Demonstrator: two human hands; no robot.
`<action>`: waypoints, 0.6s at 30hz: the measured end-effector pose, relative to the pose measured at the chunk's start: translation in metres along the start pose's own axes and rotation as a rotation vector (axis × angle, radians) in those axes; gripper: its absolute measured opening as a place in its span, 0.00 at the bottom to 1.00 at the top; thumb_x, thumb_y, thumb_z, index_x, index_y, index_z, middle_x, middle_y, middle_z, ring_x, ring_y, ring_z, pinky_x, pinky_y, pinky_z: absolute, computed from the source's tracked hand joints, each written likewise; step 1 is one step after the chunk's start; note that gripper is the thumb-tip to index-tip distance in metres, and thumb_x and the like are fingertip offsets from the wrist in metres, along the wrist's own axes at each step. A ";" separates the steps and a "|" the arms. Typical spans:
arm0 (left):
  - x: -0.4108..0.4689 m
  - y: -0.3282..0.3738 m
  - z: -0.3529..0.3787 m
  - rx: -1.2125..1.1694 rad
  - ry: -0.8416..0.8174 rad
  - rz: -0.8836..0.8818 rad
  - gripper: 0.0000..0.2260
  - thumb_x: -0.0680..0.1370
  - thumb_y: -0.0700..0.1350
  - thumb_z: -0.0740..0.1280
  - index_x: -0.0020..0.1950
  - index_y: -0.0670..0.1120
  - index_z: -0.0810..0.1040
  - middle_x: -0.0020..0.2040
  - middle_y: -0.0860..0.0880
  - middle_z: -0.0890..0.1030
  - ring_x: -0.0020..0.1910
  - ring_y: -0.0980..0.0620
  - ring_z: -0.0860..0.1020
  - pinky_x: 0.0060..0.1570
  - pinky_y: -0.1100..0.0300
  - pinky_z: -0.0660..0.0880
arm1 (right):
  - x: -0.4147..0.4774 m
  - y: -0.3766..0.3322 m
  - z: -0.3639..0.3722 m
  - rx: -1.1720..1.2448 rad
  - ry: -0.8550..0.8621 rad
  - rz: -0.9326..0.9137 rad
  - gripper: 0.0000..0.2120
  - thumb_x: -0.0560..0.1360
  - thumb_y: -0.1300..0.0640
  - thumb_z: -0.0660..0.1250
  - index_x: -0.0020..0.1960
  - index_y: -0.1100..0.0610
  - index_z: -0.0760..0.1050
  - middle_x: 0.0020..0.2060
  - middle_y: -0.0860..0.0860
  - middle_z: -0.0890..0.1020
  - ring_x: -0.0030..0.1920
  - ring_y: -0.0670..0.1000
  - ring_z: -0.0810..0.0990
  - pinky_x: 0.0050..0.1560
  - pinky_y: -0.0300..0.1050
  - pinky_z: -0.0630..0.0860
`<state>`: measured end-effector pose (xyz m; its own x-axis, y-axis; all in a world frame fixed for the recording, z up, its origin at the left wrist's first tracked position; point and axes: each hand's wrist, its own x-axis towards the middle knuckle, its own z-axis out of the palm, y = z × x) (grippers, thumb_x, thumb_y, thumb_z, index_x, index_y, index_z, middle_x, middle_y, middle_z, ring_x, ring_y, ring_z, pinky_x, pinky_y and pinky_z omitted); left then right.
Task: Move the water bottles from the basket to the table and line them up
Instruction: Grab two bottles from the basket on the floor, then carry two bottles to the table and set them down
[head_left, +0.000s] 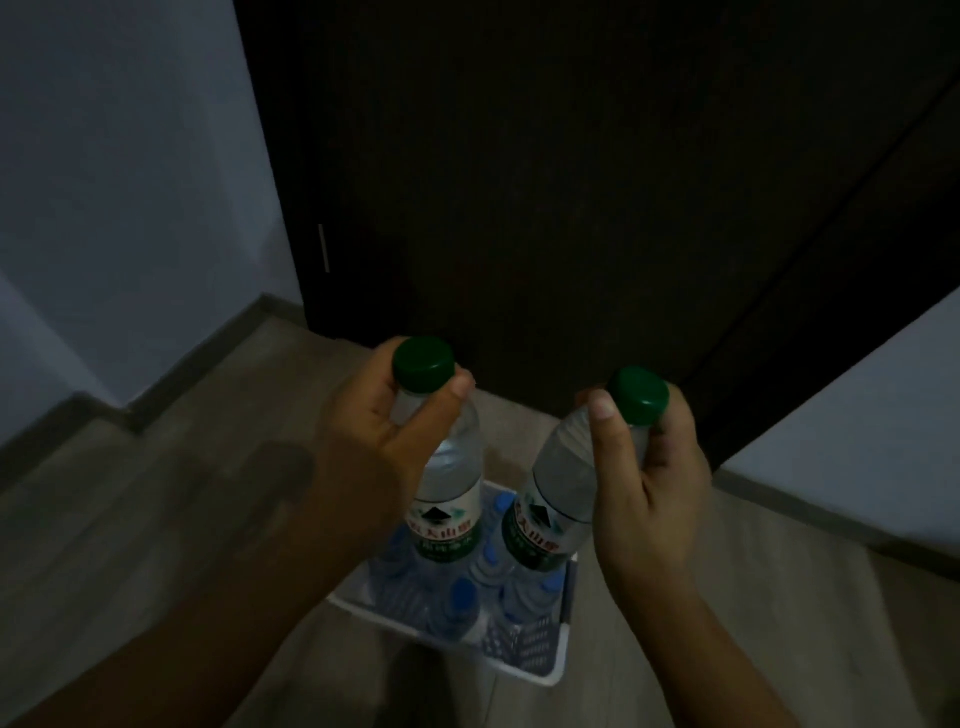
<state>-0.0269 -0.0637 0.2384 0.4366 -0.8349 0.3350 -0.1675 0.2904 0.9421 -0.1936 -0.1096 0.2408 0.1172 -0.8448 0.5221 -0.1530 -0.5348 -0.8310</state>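
Above the white plastic basket (556, 678), your left hand (363, 431) and right hand (657, 488) each grip a green-capped clear water bottle (452, 478) by its neck; lift both upright

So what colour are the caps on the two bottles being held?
Dark green, both: the left bottle's cap and the right bottle's cap, clear in the head view.

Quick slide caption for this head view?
Left hand and right hand each hold a green-capped bottle by the neck above the basket of blue-capped bottles.
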 end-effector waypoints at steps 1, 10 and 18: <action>0.010 0.023 -0.002 0.013 0.003 -0.010 0.09 0.73 0.50 0.67 0.47 0.46 0.78 0.40 0.53 0.81 0.39 0.64 0.79 0.38 0.76 0.73 | 0.015 -0.019 -0.002 -0.005 -0.011 0.011 0.04 0.77 0.48 0.61 0.48 0.46 0.73 0.40 0.45 0.78 0.41 0.45 0.79 0.39 0.42 0.76; 0.104 0.249 -0.024 0.068 -0.030 -0.004 0.11 0.74 0.53 0.66 0.49 0.47 0.78 0.43 0.53 0.82 0.41 0.60 0.81 0.37 0.74 0.74 | 0.151 -0.221 -0.031 0.004 -0.025 0.003 0.06 0.76 0.47 0.61 0.47 0.47 0.74 0.39 0.50 0.78 0.38 0.49 0.79 0.37 0.48 0.77; 0.172 0.483 -0.051 0.122 -0.032 0.096 0.10 0.74 0.57 0.65 0.45 0.51 0.79 0.43 0.55 0.83 0.42 0.60 0.81 0.39 0.71 0.75 | 0.267 -0.436 -0.068 0.041 -0.035 -0.106 0.06 0.77 0.48 0.62 0.46 0.49 0.75 0.38 0.48 0.79 0.37 0.46 0.79 0.35 0.38 0.76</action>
<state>0.0120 -0.0428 0.7518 0.3852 -0.8212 0.4209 -0.3138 0.3124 0.8966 -0.1620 -0.1029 0.7554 0.1646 -0.7819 0.6013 -0.0978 -0.6196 -0.7788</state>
